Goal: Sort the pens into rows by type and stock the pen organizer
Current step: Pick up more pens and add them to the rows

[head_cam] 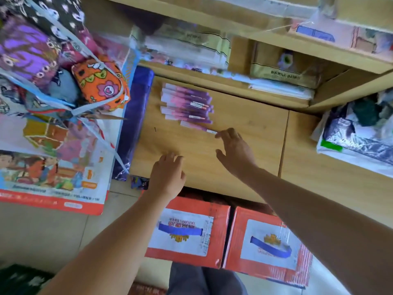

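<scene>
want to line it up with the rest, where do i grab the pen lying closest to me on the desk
Pinch the nearest pen across its barrel near the labelled right end, coming from above on the near side. It lies flat and slanted, the row of pens crowds its far side, and the right hand touches that end.

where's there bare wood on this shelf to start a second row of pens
Bare wood lies right of the pens, up to the seam in the shelf, and again past the seam toward the plastic bag. A smaller patch sits in front of the pens, between the purple package and the left hand. The back ledge and left side are crowded.
</scene>
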The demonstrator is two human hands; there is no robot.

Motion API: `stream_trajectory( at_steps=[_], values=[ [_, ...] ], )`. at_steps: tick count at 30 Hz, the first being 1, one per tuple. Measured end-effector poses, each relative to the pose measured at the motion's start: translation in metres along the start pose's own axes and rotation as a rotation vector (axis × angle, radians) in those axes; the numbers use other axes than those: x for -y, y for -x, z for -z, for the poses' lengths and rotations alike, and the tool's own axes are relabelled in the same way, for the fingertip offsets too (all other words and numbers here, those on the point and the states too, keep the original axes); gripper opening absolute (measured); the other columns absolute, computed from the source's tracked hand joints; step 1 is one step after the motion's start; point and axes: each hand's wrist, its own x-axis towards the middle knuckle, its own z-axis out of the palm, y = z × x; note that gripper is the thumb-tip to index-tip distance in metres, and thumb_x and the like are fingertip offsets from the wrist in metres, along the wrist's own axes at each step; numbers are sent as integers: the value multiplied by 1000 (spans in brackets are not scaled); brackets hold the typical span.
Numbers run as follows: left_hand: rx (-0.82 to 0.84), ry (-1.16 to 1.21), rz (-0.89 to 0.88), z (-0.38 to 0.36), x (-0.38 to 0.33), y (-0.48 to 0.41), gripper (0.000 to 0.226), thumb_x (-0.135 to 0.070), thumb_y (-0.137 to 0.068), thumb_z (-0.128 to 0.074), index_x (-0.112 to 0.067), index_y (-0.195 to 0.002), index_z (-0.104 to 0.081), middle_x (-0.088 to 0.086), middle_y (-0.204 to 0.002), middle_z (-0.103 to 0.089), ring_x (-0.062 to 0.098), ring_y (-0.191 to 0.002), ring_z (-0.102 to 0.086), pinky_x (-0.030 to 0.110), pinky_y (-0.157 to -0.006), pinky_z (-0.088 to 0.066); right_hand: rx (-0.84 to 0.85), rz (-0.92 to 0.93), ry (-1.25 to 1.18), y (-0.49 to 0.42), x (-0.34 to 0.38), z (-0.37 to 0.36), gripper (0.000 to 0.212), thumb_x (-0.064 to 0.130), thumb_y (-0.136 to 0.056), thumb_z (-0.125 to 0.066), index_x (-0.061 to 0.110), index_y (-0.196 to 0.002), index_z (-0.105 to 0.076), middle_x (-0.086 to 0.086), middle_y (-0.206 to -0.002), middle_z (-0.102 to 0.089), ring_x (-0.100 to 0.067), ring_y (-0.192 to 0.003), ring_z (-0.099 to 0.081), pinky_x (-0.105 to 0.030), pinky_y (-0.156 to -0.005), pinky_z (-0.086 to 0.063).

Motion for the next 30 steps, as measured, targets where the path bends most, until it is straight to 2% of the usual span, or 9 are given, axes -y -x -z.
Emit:
stream_trajectory(
  at_steps=[5,9,12,16,21,26,30],
  values=[
    [-112,60,28,7,8,-19,44,-20,-91,-48,-18,-136,-45,7,-132,-48,26,-117,-48,36,-91,-43,-98,198,24,-63,27,8,59,22,-88,-62,16,-142,-38,-5,-147,-36,-29,-125,-40,-41,-93,-44],
    [-164,95,9,7,12,-30,50,-19,-91,-48,-21,-140,-40,7,-129,-49,24,-117,-48,35,-91,-45,-33,209,181,-88,37,1,66,31,-89,-61,21,-147,-30,-4,-151,-29,-26,-135,-29,-41,-100,-39],
    [-186,116,7,8,12,-36,52,-18,-90,-48,-20,-142,-39,8,-127,-49,25,-117,-48,36,-91,-45,-25,221,304,-81,32,-5,65,30,-88,-63,17,-144,-33,-9,-147,-28,-28,-133,-29,-40,-100,-38],
    [-217,136,15,11,11,-40,52,-16,-90,-49,-18,-140,-40,10,-123,-49,26,-114,-48,36,-87,-47,-19,232,259,-68,19,-14,47,21,-88,-61,15,-131,-44,-10,-134,-39,-29,-120,-41,-39,-94,-41],
    [-239,176,34,13,15,-43,52,-16,-90,-51,-18,-141,-38,10,-122,-49,25,-112,-48,34,-85,-47,-5,242,134,-68,22,-17,68,27,-82,-70,16,-140,-36,-8,-133,-41,-28,-118,-46,-42,-90,-48],
    [-236,238,86,11,16,-41,50,-17,-90,-55,-17,-137,-40,10,-125,-48,26,-115,-47,34,-88,-45,56,179,157,-62,34,-26,57,32,-86,-66,11,-131,-39,-9,-126,-43,-27,-112,-50,-39,-82,-49],
    [-233,322,169,10,22,-37,44,-18,-90,-56,-15,-132,-45,10,-123,-49,27,-110,-51,35,-87,-44,135,85,195,-55,46,-32,61,41,-83,-68,7,-125,-40,-9,-116,-47,-29,-100,-57,-34,-68,-43]
  ],
)
